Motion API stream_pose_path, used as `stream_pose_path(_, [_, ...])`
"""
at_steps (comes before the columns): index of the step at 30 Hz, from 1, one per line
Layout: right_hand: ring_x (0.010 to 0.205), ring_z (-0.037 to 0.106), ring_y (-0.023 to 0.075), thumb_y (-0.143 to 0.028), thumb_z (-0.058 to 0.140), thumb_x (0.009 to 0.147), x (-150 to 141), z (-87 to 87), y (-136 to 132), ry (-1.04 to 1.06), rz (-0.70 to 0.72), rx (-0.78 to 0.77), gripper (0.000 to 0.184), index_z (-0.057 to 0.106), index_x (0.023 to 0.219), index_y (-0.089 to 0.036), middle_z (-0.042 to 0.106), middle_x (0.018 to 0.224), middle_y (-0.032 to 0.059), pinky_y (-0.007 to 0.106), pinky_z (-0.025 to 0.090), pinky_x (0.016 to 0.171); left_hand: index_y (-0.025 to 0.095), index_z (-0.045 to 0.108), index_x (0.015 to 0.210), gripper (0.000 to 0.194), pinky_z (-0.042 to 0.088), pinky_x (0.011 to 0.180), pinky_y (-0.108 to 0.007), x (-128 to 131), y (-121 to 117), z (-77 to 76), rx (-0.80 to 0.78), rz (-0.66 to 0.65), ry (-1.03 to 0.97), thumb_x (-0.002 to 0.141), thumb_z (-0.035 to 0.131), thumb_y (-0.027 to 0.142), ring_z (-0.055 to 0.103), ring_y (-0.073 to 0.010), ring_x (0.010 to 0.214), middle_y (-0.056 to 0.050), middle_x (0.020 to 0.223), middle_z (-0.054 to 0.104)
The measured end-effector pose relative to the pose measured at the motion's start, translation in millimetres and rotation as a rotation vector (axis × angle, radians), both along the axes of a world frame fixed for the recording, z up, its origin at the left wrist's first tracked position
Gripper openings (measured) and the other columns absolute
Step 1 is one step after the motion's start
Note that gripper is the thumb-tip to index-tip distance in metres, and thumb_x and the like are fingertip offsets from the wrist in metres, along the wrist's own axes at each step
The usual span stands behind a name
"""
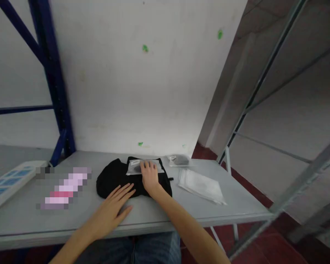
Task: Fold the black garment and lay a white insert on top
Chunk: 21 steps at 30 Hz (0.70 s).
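A black folded garment [112,178] lies on the grey table [236,198], in the middle near the far wall. On its top rests a small clear plastic packet [134,167] with a white label. My right hand [149,176] lies flat on the garment, fingertips touching that packet. My left hand [116,205] rests flat with fingers spread at the garment's near edge, partly on the table. Neither hand grips anything.
A second small packet [179,160] sits by the wall to the right. A stack of clear plastic bags [200,185] lies right of the garment. A white power strip [8,181] is at far left beside a blurred pink patch. Metal shelving stands on the right.
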State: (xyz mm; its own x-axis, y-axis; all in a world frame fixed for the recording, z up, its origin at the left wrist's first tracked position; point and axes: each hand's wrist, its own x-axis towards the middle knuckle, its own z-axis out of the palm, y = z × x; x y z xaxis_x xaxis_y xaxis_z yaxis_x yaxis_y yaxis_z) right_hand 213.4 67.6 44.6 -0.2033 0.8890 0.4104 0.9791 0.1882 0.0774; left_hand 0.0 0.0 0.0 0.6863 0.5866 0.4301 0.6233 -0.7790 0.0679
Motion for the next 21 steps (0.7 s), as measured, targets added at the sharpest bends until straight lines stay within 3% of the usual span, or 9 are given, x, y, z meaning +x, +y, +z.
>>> stream_pose_path(5, [0.125, 0.055, 0.0290, -0.006, 0.052, 0.093, 13, 4.1, 3, -0.021, 0.034, 0.017, 0.057, 0.049, 0.149, -0.017, 0.061, 0.141, 0.0171, 0.046, 0.043, 0.106, 0.030, 0.045, 0.157, 0.056, 0.037, 0.124, -0.054, 1, -1, 3.1, -0.015, -0.008, -0.024, 0.104, 0.050, 0.048, 0.044, -0.0279, 0.149, -0.006, 0.163, 0.043])
stream_pose_path(9, [0.135, 0.049, 0.0270, -0.006, 0.048, 0.095, 43, 14.9, 2, -0.022, 0.103, 0.127, 0.059, 0.047, 0.153, -0.021, 0.058, 0.148, 0.0136, 0.045, 0.036, 0.114, 0.029, 0.046, 0.156, 0.055, 0.036, 0.124, -0.054, 2, -1, 4.0, -0.026, -0.012, -0.027, 0.105, 0.049, 0.048, 0.044, -0.0279, 0.149, -0.006, 0.163, 0.043])
stream_pose_path(13, [0.145, 0.042, 0.0245, -0.003, 0.042, 0.093, 108, 40.2, 8, -0.024, 0.110, 0.244, 0.067, 0.045, 0.156, -0.026, 0.055, 0.154, 0.0074, 0.050, 0.018, 0.125, 0.030, 0.042, 0.158, 0.056, 0.033, 0.126, -0.053, 3, -3, 5.1, -0.049, -0.013, -0.045, 0.105, 0.047, 0.048, 0.041, -0.0272, 0.151, -0.005, 0.165, 0.041])
stream_pose_path(16, [0.148, 0.039, 0.0239, -0.002, 0.040, 0.091, 166, 53.1, 20, -0.002, -0.018, 0.270, 0.071, 0.043, 0.157, -0.027, 0.054, 0.156, 0.0059, 0.052, 0.016, 0.126, 0.029, 0.038, 0.160, 0.059, 0.033, 0.126, -0.052, 3, -4, 6.3, -0.051, -0.008, -0.059, 0.105, 0.047, 0.049, 0.039, -0.0275, 0.152, -0.005, 0.166, 0.039])
stream_pose_path(18, [0.149, 0.038, 0.0227, -0.003, 0.039, 0.091, 198, 50.5, 28, 0.005, -0.110, 0.248, 0.072, 0.040, 0.160, -0.027, 0.052, 0.158, 0.0057, 0.050, 0.020, 0.125, 0.029, 0.038, 0.160, 0.059, 0.033, 0.126, -0.052, 3, -5, 6.4, -0.049, -0.006, -0.063, 0.105, 0.047, 0.049, 0.039, -0.0275, 0.152, -0.005, 0.166, 0.039])
stream_pose_path(21, [0.154, 0.030, 0.0227, -0.003, 0.037, 0.092, 225, 28.3, 35, -0.042, -0.187, 0.110, 0.076, 0.031, 0.164, -0.028, 0.042, 0.165, 0.0046, 0.052, 0.022, 0.125, 0.029, 0.039, 0.159, 0.059, 0.032, 0.126, -0.052, 3, -4, 5.5, -0.043, -0.003, -0.062, 0.105, 0.047, 0.050, 0.040, -0.0272, 0.152, -0.005, 0.166, 0.039])
